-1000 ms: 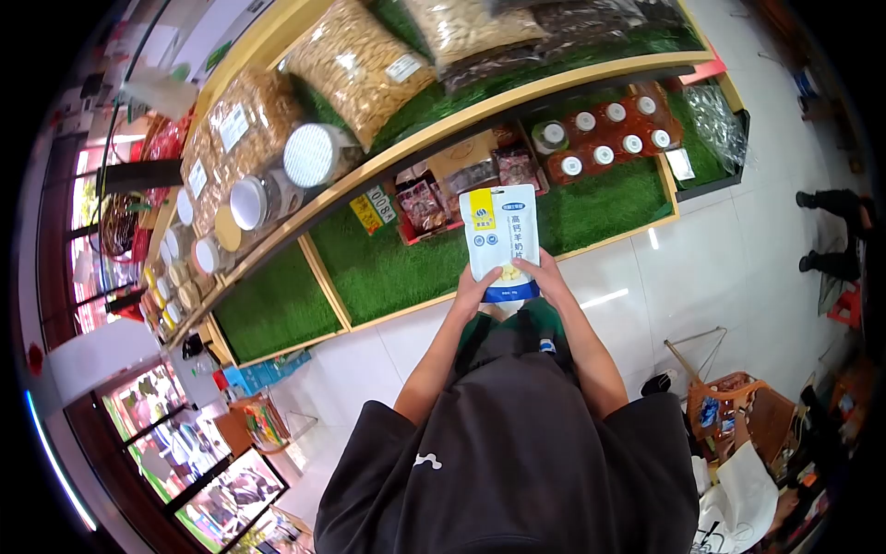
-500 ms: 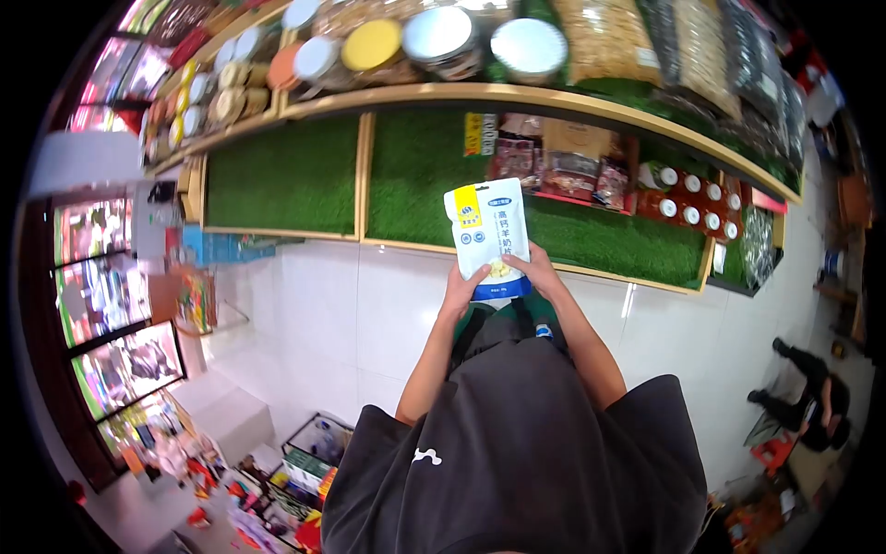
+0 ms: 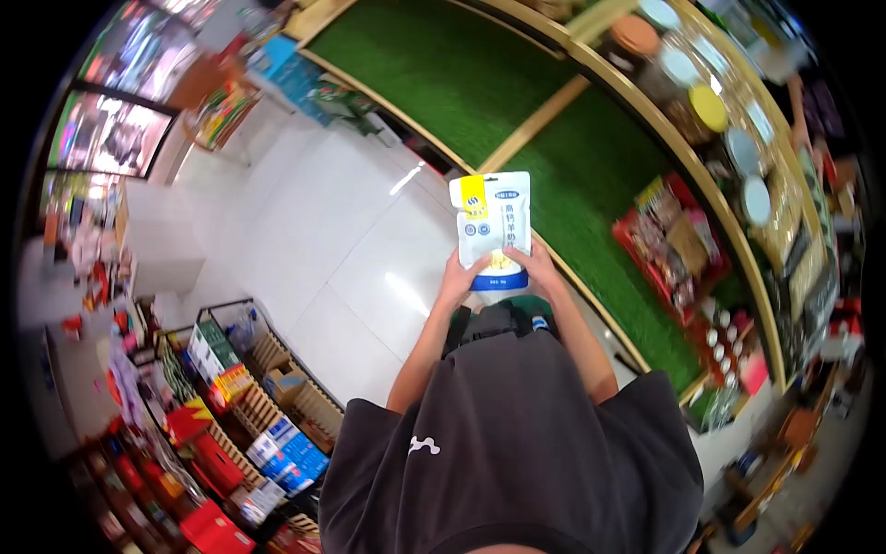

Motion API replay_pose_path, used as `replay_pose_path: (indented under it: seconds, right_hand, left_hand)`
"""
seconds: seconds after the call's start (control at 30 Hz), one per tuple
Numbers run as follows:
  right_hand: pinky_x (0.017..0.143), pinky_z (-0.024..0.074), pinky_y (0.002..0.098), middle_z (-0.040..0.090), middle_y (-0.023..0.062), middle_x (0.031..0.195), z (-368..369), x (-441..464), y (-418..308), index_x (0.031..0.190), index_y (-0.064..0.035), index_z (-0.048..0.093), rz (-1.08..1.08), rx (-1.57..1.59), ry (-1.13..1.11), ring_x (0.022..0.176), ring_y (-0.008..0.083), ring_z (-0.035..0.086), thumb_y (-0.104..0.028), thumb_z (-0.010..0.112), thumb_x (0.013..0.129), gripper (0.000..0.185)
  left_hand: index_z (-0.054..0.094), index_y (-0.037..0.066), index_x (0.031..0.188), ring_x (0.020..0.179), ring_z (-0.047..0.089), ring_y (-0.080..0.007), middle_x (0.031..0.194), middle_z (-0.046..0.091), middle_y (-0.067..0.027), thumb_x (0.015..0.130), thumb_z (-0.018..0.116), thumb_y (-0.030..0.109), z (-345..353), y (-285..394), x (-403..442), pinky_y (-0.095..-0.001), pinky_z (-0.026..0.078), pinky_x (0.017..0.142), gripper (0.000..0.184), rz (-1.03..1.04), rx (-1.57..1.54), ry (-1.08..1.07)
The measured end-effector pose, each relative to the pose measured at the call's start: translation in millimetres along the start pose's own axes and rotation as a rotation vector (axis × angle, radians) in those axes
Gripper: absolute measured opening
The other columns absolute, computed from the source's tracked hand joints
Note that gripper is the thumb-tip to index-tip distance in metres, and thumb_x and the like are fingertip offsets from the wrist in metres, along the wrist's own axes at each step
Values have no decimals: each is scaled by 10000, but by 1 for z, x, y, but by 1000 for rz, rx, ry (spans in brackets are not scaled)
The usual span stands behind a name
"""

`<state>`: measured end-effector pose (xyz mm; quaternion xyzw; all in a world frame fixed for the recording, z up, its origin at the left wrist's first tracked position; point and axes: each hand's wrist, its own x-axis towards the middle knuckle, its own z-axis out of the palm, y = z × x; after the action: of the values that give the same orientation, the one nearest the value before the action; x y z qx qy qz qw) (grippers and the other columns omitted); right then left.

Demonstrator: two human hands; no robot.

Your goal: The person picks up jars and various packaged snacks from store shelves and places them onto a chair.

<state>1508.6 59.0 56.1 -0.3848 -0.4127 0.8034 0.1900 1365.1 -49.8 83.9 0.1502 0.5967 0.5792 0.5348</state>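
A white pouch of goat milk tablets (image 3: 489, 242), with a yellow corner label and a blue bottom band, stands upright in front of my body. My left hand (image 3: 460, 279) grips its lower left edge, the thumb lying across the front. At the lower right edge, my right hand (image 3: 537, 269) holds it the same way, thumb on the front. The fingers behind the pouch are hidden. Its printed face is turned toward me, and its top edge looks flat and sealed.
Beyond the pouch runs a wooden shelf lined with green turf (image 3: 577, 148). It carries a red box of packets (image 3: 678, 245), and lidded jars (image 3: 709, 111) line the upper tier. Crates with boxed goods (image 3: 263, 406) stand at lower left. White tiled floor (image 3: 341, 240) lies between.
My view has turned to the left, so the shelf now slants off to the right and the crates show more at lower left. Both hands keep the pouch in nearly the same hold.
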Motion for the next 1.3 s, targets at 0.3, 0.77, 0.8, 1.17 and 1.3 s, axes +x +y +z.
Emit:
replay_pose_path:
  seconds: [0.3, 0.77, 0.8, 1.17, 1.3]
  right_hand:
    - [810, 482, 279, 607, 113, 1078, 82, 77, 0, 1133, 26, 521, 53, -159, -245, 938, 150, 592, -65, 639, 811, 355]
    - [905, 431, 329, 589, 107, 1106, 174, 273, -94, 1172, 23, 459, 94, 113, -370, 1022, 203, 566, -72, 696, 729, 511]
    - [811, 487, 317, 615, 115, 1034, 184, 288, -102, 1118, 44, 496, -38, 19, -343, 913, 188, 604, -69, 710, 720, 466]
    - [870, 426, 305, 606, 101, 1067, 289, 389, -151, 1128, 54, 519, -56, -168, -576, 953, 170, 573, -290, 519, 899, 413]
    - [841, 433, 283, 616, 84, 1042, 345, 411, -139, 1119, 40, 534, -2, -265, -526, 922, 140, 571, -303, 493, 922, 397]
  left_hand:
    - [481, -24, 1166, 962, 577, -170, 1066, 602, -116, 777, 677, 110, -83, 18, 17, -298, 468, 833, 456, 201, -2, 236]
    - [480, -8, 1200, 1004, 580, -177, 1075, 617, -137, 761, 714, 207, -147, 170, 152, -314, 456, 855, 542, 346, 284, 418]
    - [486, -9, 1197, 973, 586, -166, 1052, 624, -132, 757, 715, 193, -151, 180, 163, -306, 459, 842, 535, 387, 276, 443]
    - [541, -35, 1093, 925, 551, -133, 1008, 624, -87, 868, 563, 427, -231, 195, 231, -278, 432, 820, 514, 551, -155, 754]
    - [539, -39, 1079, 910, 537, -136, 996, 607, -80, 896, 514, 425, -289, 182, 261, -282, 417, 818, 500, 514, -201, 861]
